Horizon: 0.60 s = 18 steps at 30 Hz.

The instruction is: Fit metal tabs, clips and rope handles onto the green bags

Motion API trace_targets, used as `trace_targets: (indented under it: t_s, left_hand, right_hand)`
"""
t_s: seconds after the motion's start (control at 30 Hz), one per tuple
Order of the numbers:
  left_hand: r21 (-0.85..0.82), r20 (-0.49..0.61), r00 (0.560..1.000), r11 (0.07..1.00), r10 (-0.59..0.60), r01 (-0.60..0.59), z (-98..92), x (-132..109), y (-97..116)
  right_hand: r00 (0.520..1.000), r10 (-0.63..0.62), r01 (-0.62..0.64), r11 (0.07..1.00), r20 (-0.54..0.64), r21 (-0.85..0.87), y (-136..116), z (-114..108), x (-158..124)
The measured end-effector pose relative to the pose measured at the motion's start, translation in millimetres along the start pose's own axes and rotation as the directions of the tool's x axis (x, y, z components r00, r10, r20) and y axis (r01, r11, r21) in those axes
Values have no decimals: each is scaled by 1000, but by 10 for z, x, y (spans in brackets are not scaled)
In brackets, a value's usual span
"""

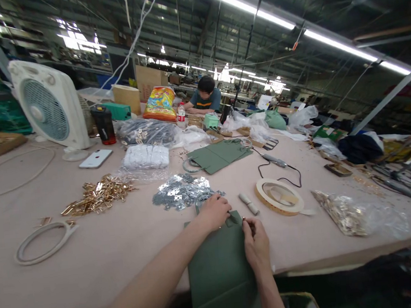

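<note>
Head cam: green panel (222, 273) runs 12-to-6, seven o'clock from my right grip (257, 243), pinching a tiny fitting (244, 219); left grip (214, 213), can't tell.

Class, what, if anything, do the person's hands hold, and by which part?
The green panel, by its upper end: the right hand appears to pinch its right edge; the left hand lies over the top, its grip hidden.

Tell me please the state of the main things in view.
Left hand: touching green panel
Right hand: at the panel's right edge, grip unclear
Farther green panel: lying flat
Metal plates: heaped loose
Gold pieces: heaped loose
Tape roll: flat, end unrolled
Phone: face down
Fan: upright; spinning unclear
</note>
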<state>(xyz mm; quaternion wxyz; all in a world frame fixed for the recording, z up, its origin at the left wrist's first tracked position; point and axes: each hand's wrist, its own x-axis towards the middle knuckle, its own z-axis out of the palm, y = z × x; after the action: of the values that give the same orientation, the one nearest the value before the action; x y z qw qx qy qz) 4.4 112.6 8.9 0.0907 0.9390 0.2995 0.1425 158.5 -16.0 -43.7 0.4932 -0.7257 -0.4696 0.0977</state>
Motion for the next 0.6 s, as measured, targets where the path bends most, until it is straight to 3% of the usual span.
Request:
trace_targets:
  t_s: [0.13, 0.33, 0.5, 0.6]
  left_hand:
    - [30, 70, 997, 999, 43, -45, 34, 145, -35]
    - [27, 62, 994, 996, 86, -88, -27, 241, 76]
    - [-132, 38, 996, 989, 77, -71, -137, 390, 289]
    - [-285, -34, 999, 957, 43, -51, -179, 453, 425]
  right_hand:
    - [998, -5, 3, 999, 59, 34, 26, -8, 6]
    - [986, -107, 107, 994, 127, 11, -7, 14, 4]
    - [964, -223, 225, 974, 145, -3, -26, 43, -3]
    - [969, -220, 225, 974, 116, -31, -18, 40, 11]
